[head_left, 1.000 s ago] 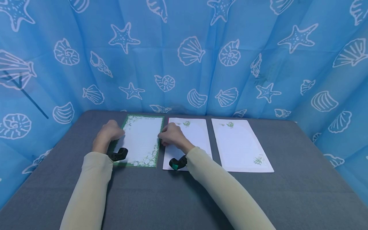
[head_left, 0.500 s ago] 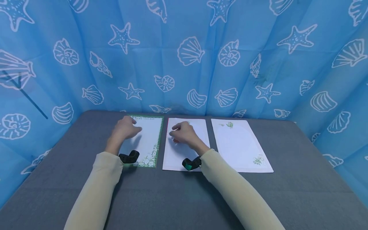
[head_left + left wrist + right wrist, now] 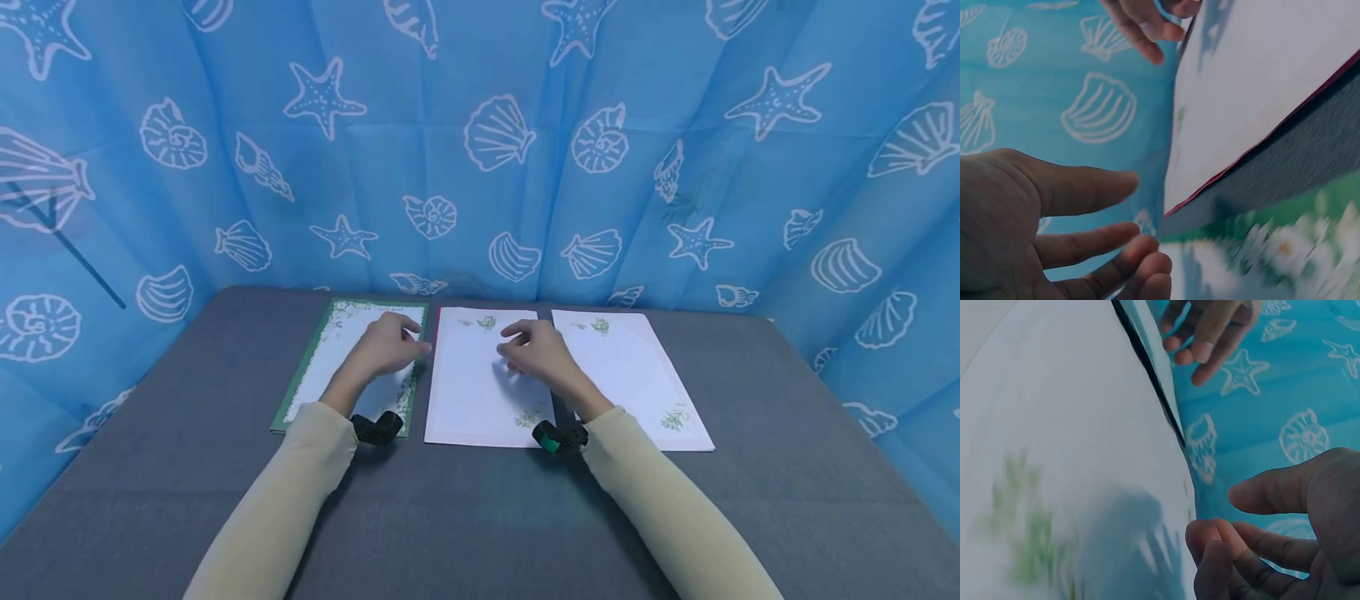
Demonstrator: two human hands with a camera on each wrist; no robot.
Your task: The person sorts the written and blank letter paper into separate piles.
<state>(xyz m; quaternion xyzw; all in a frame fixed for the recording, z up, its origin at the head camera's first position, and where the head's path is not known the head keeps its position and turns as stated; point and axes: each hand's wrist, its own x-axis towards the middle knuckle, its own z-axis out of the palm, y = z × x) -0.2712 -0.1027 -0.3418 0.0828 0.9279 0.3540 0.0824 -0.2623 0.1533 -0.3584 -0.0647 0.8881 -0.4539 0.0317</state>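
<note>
My left hand [image 3: 384, 343] hovers over the right part of a green-bordered floral sheet [image 3: 307, 379], its thumb and fingers apart with nothing between them. White flowers on the sheet's border [image 3: 1285, 250] show up close in the left wrist view. Over the middle white sheet [image 3: 472, 400], which has small green plant prints and a thin red edge [image 3: 1229, 169], hangs my right hand [image 3: 546, 354]. Its fingers [image 3: 1272, 544] are loosely bent, the thumb is held off them, and they hold nothing. The hand's shadow falls on the paper below.
A third white sheet [image 3: 637, 383] with green sprigs lies to the right, a narrow strip of table between it and the middle one. All lie on a grey cloth-covered table [image 3: 465, 517]. A blue curtain [image 3: 480, 200] with shells and starfish hangs behind.
Both hands have moved right: the left from the green-bordered sheet's left edge to its right part, the right from the gap beside the middle sheet to above that sheet's right side. The sheets stay put.
</note>
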